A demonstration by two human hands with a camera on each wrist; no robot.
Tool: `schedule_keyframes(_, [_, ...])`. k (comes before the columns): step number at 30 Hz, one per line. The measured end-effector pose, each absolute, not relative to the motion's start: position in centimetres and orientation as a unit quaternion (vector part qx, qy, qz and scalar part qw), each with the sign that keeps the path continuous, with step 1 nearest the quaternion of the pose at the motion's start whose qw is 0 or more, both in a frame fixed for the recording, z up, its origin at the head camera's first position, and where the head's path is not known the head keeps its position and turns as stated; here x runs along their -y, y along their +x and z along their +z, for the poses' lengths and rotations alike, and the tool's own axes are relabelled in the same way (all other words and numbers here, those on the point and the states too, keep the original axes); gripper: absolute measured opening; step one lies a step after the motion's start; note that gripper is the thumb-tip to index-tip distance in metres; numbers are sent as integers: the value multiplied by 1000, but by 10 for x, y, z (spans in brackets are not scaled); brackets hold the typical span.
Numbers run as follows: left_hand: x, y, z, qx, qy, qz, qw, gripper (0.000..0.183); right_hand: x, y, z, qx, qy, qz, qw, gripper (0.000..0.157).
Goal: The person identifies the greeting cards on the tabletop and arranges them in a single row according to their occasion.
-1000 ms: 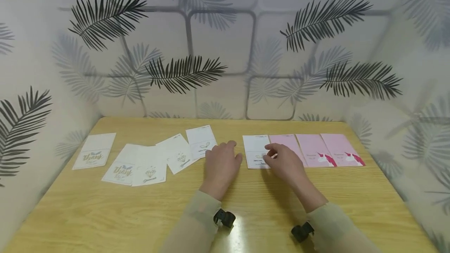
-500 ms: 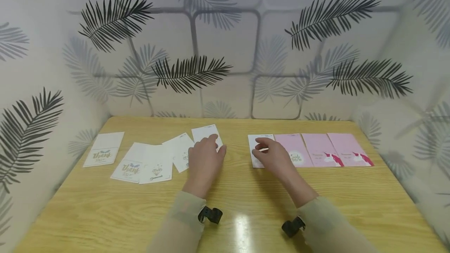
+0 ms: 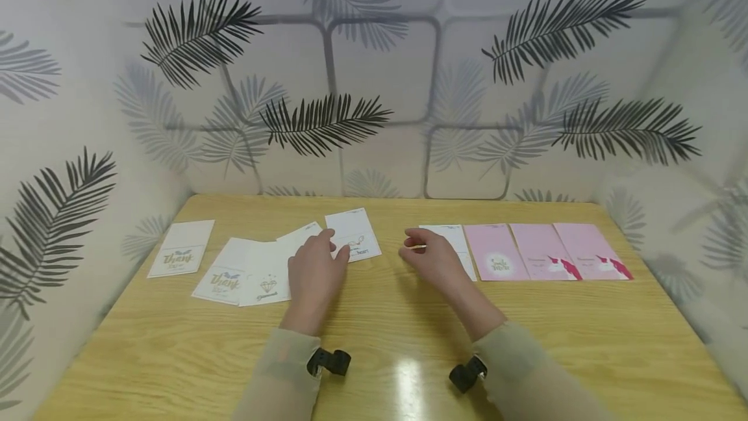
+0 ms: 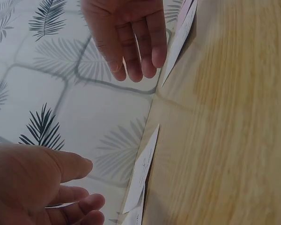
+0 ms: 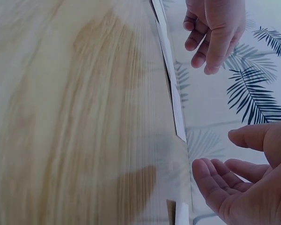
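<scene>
My left hand (image 3: 315, 271) hovers over a white card with a diamond print (image 3: 298, 239), covering much of it, its fingers relaxed and holding nothing. Just beyond its fingertips lies a white card with small lettering (image 3: 356, 239). My right hand (image 3: 435, 262) is held in the air at the left edge of another white card (image 3: 452, 236), overlapping it in the head view. In the right wrist view the thumb and fingers of the right hand (image 5: 248, 178) are apart with nothing between them. The left wrist view shows the left hand (image 4: 42, 187) loosely bent and empty.
To the right lie a pink card with a round white print (image 3: 497, 258) and two pink unicorn cards (image 3: 540, 252). At left are a second diamond card (image 3: 265, 278) and two gold "thank you" cards (image 3: 181, 249). A leaf-patterned wall (image 3: 386, 167) backs the wooden table (image 3: 374, 343).
The left hand has moved left, off the lettered white card and over the diamond card. The right hand has moved left from the other white card. The head view has turned slightly left.
</scene>
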State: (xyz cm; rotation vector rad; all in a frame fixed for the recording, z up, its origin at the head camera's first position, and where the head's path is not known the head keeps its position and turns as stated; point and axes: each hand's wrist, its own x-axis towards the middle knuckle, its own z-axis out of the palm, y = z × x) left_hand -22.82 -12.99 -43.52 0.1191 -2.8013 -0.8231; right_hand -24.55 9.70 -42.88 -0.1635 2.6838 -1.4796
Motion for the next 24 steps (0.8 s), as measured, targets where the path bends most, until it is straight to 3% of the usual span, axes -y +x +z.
schedule_keyframes(24, [144, -240, -455, 956, 57, -279, 76, 50, -58, -261, -441, -828, -36, -556, 70, 56])
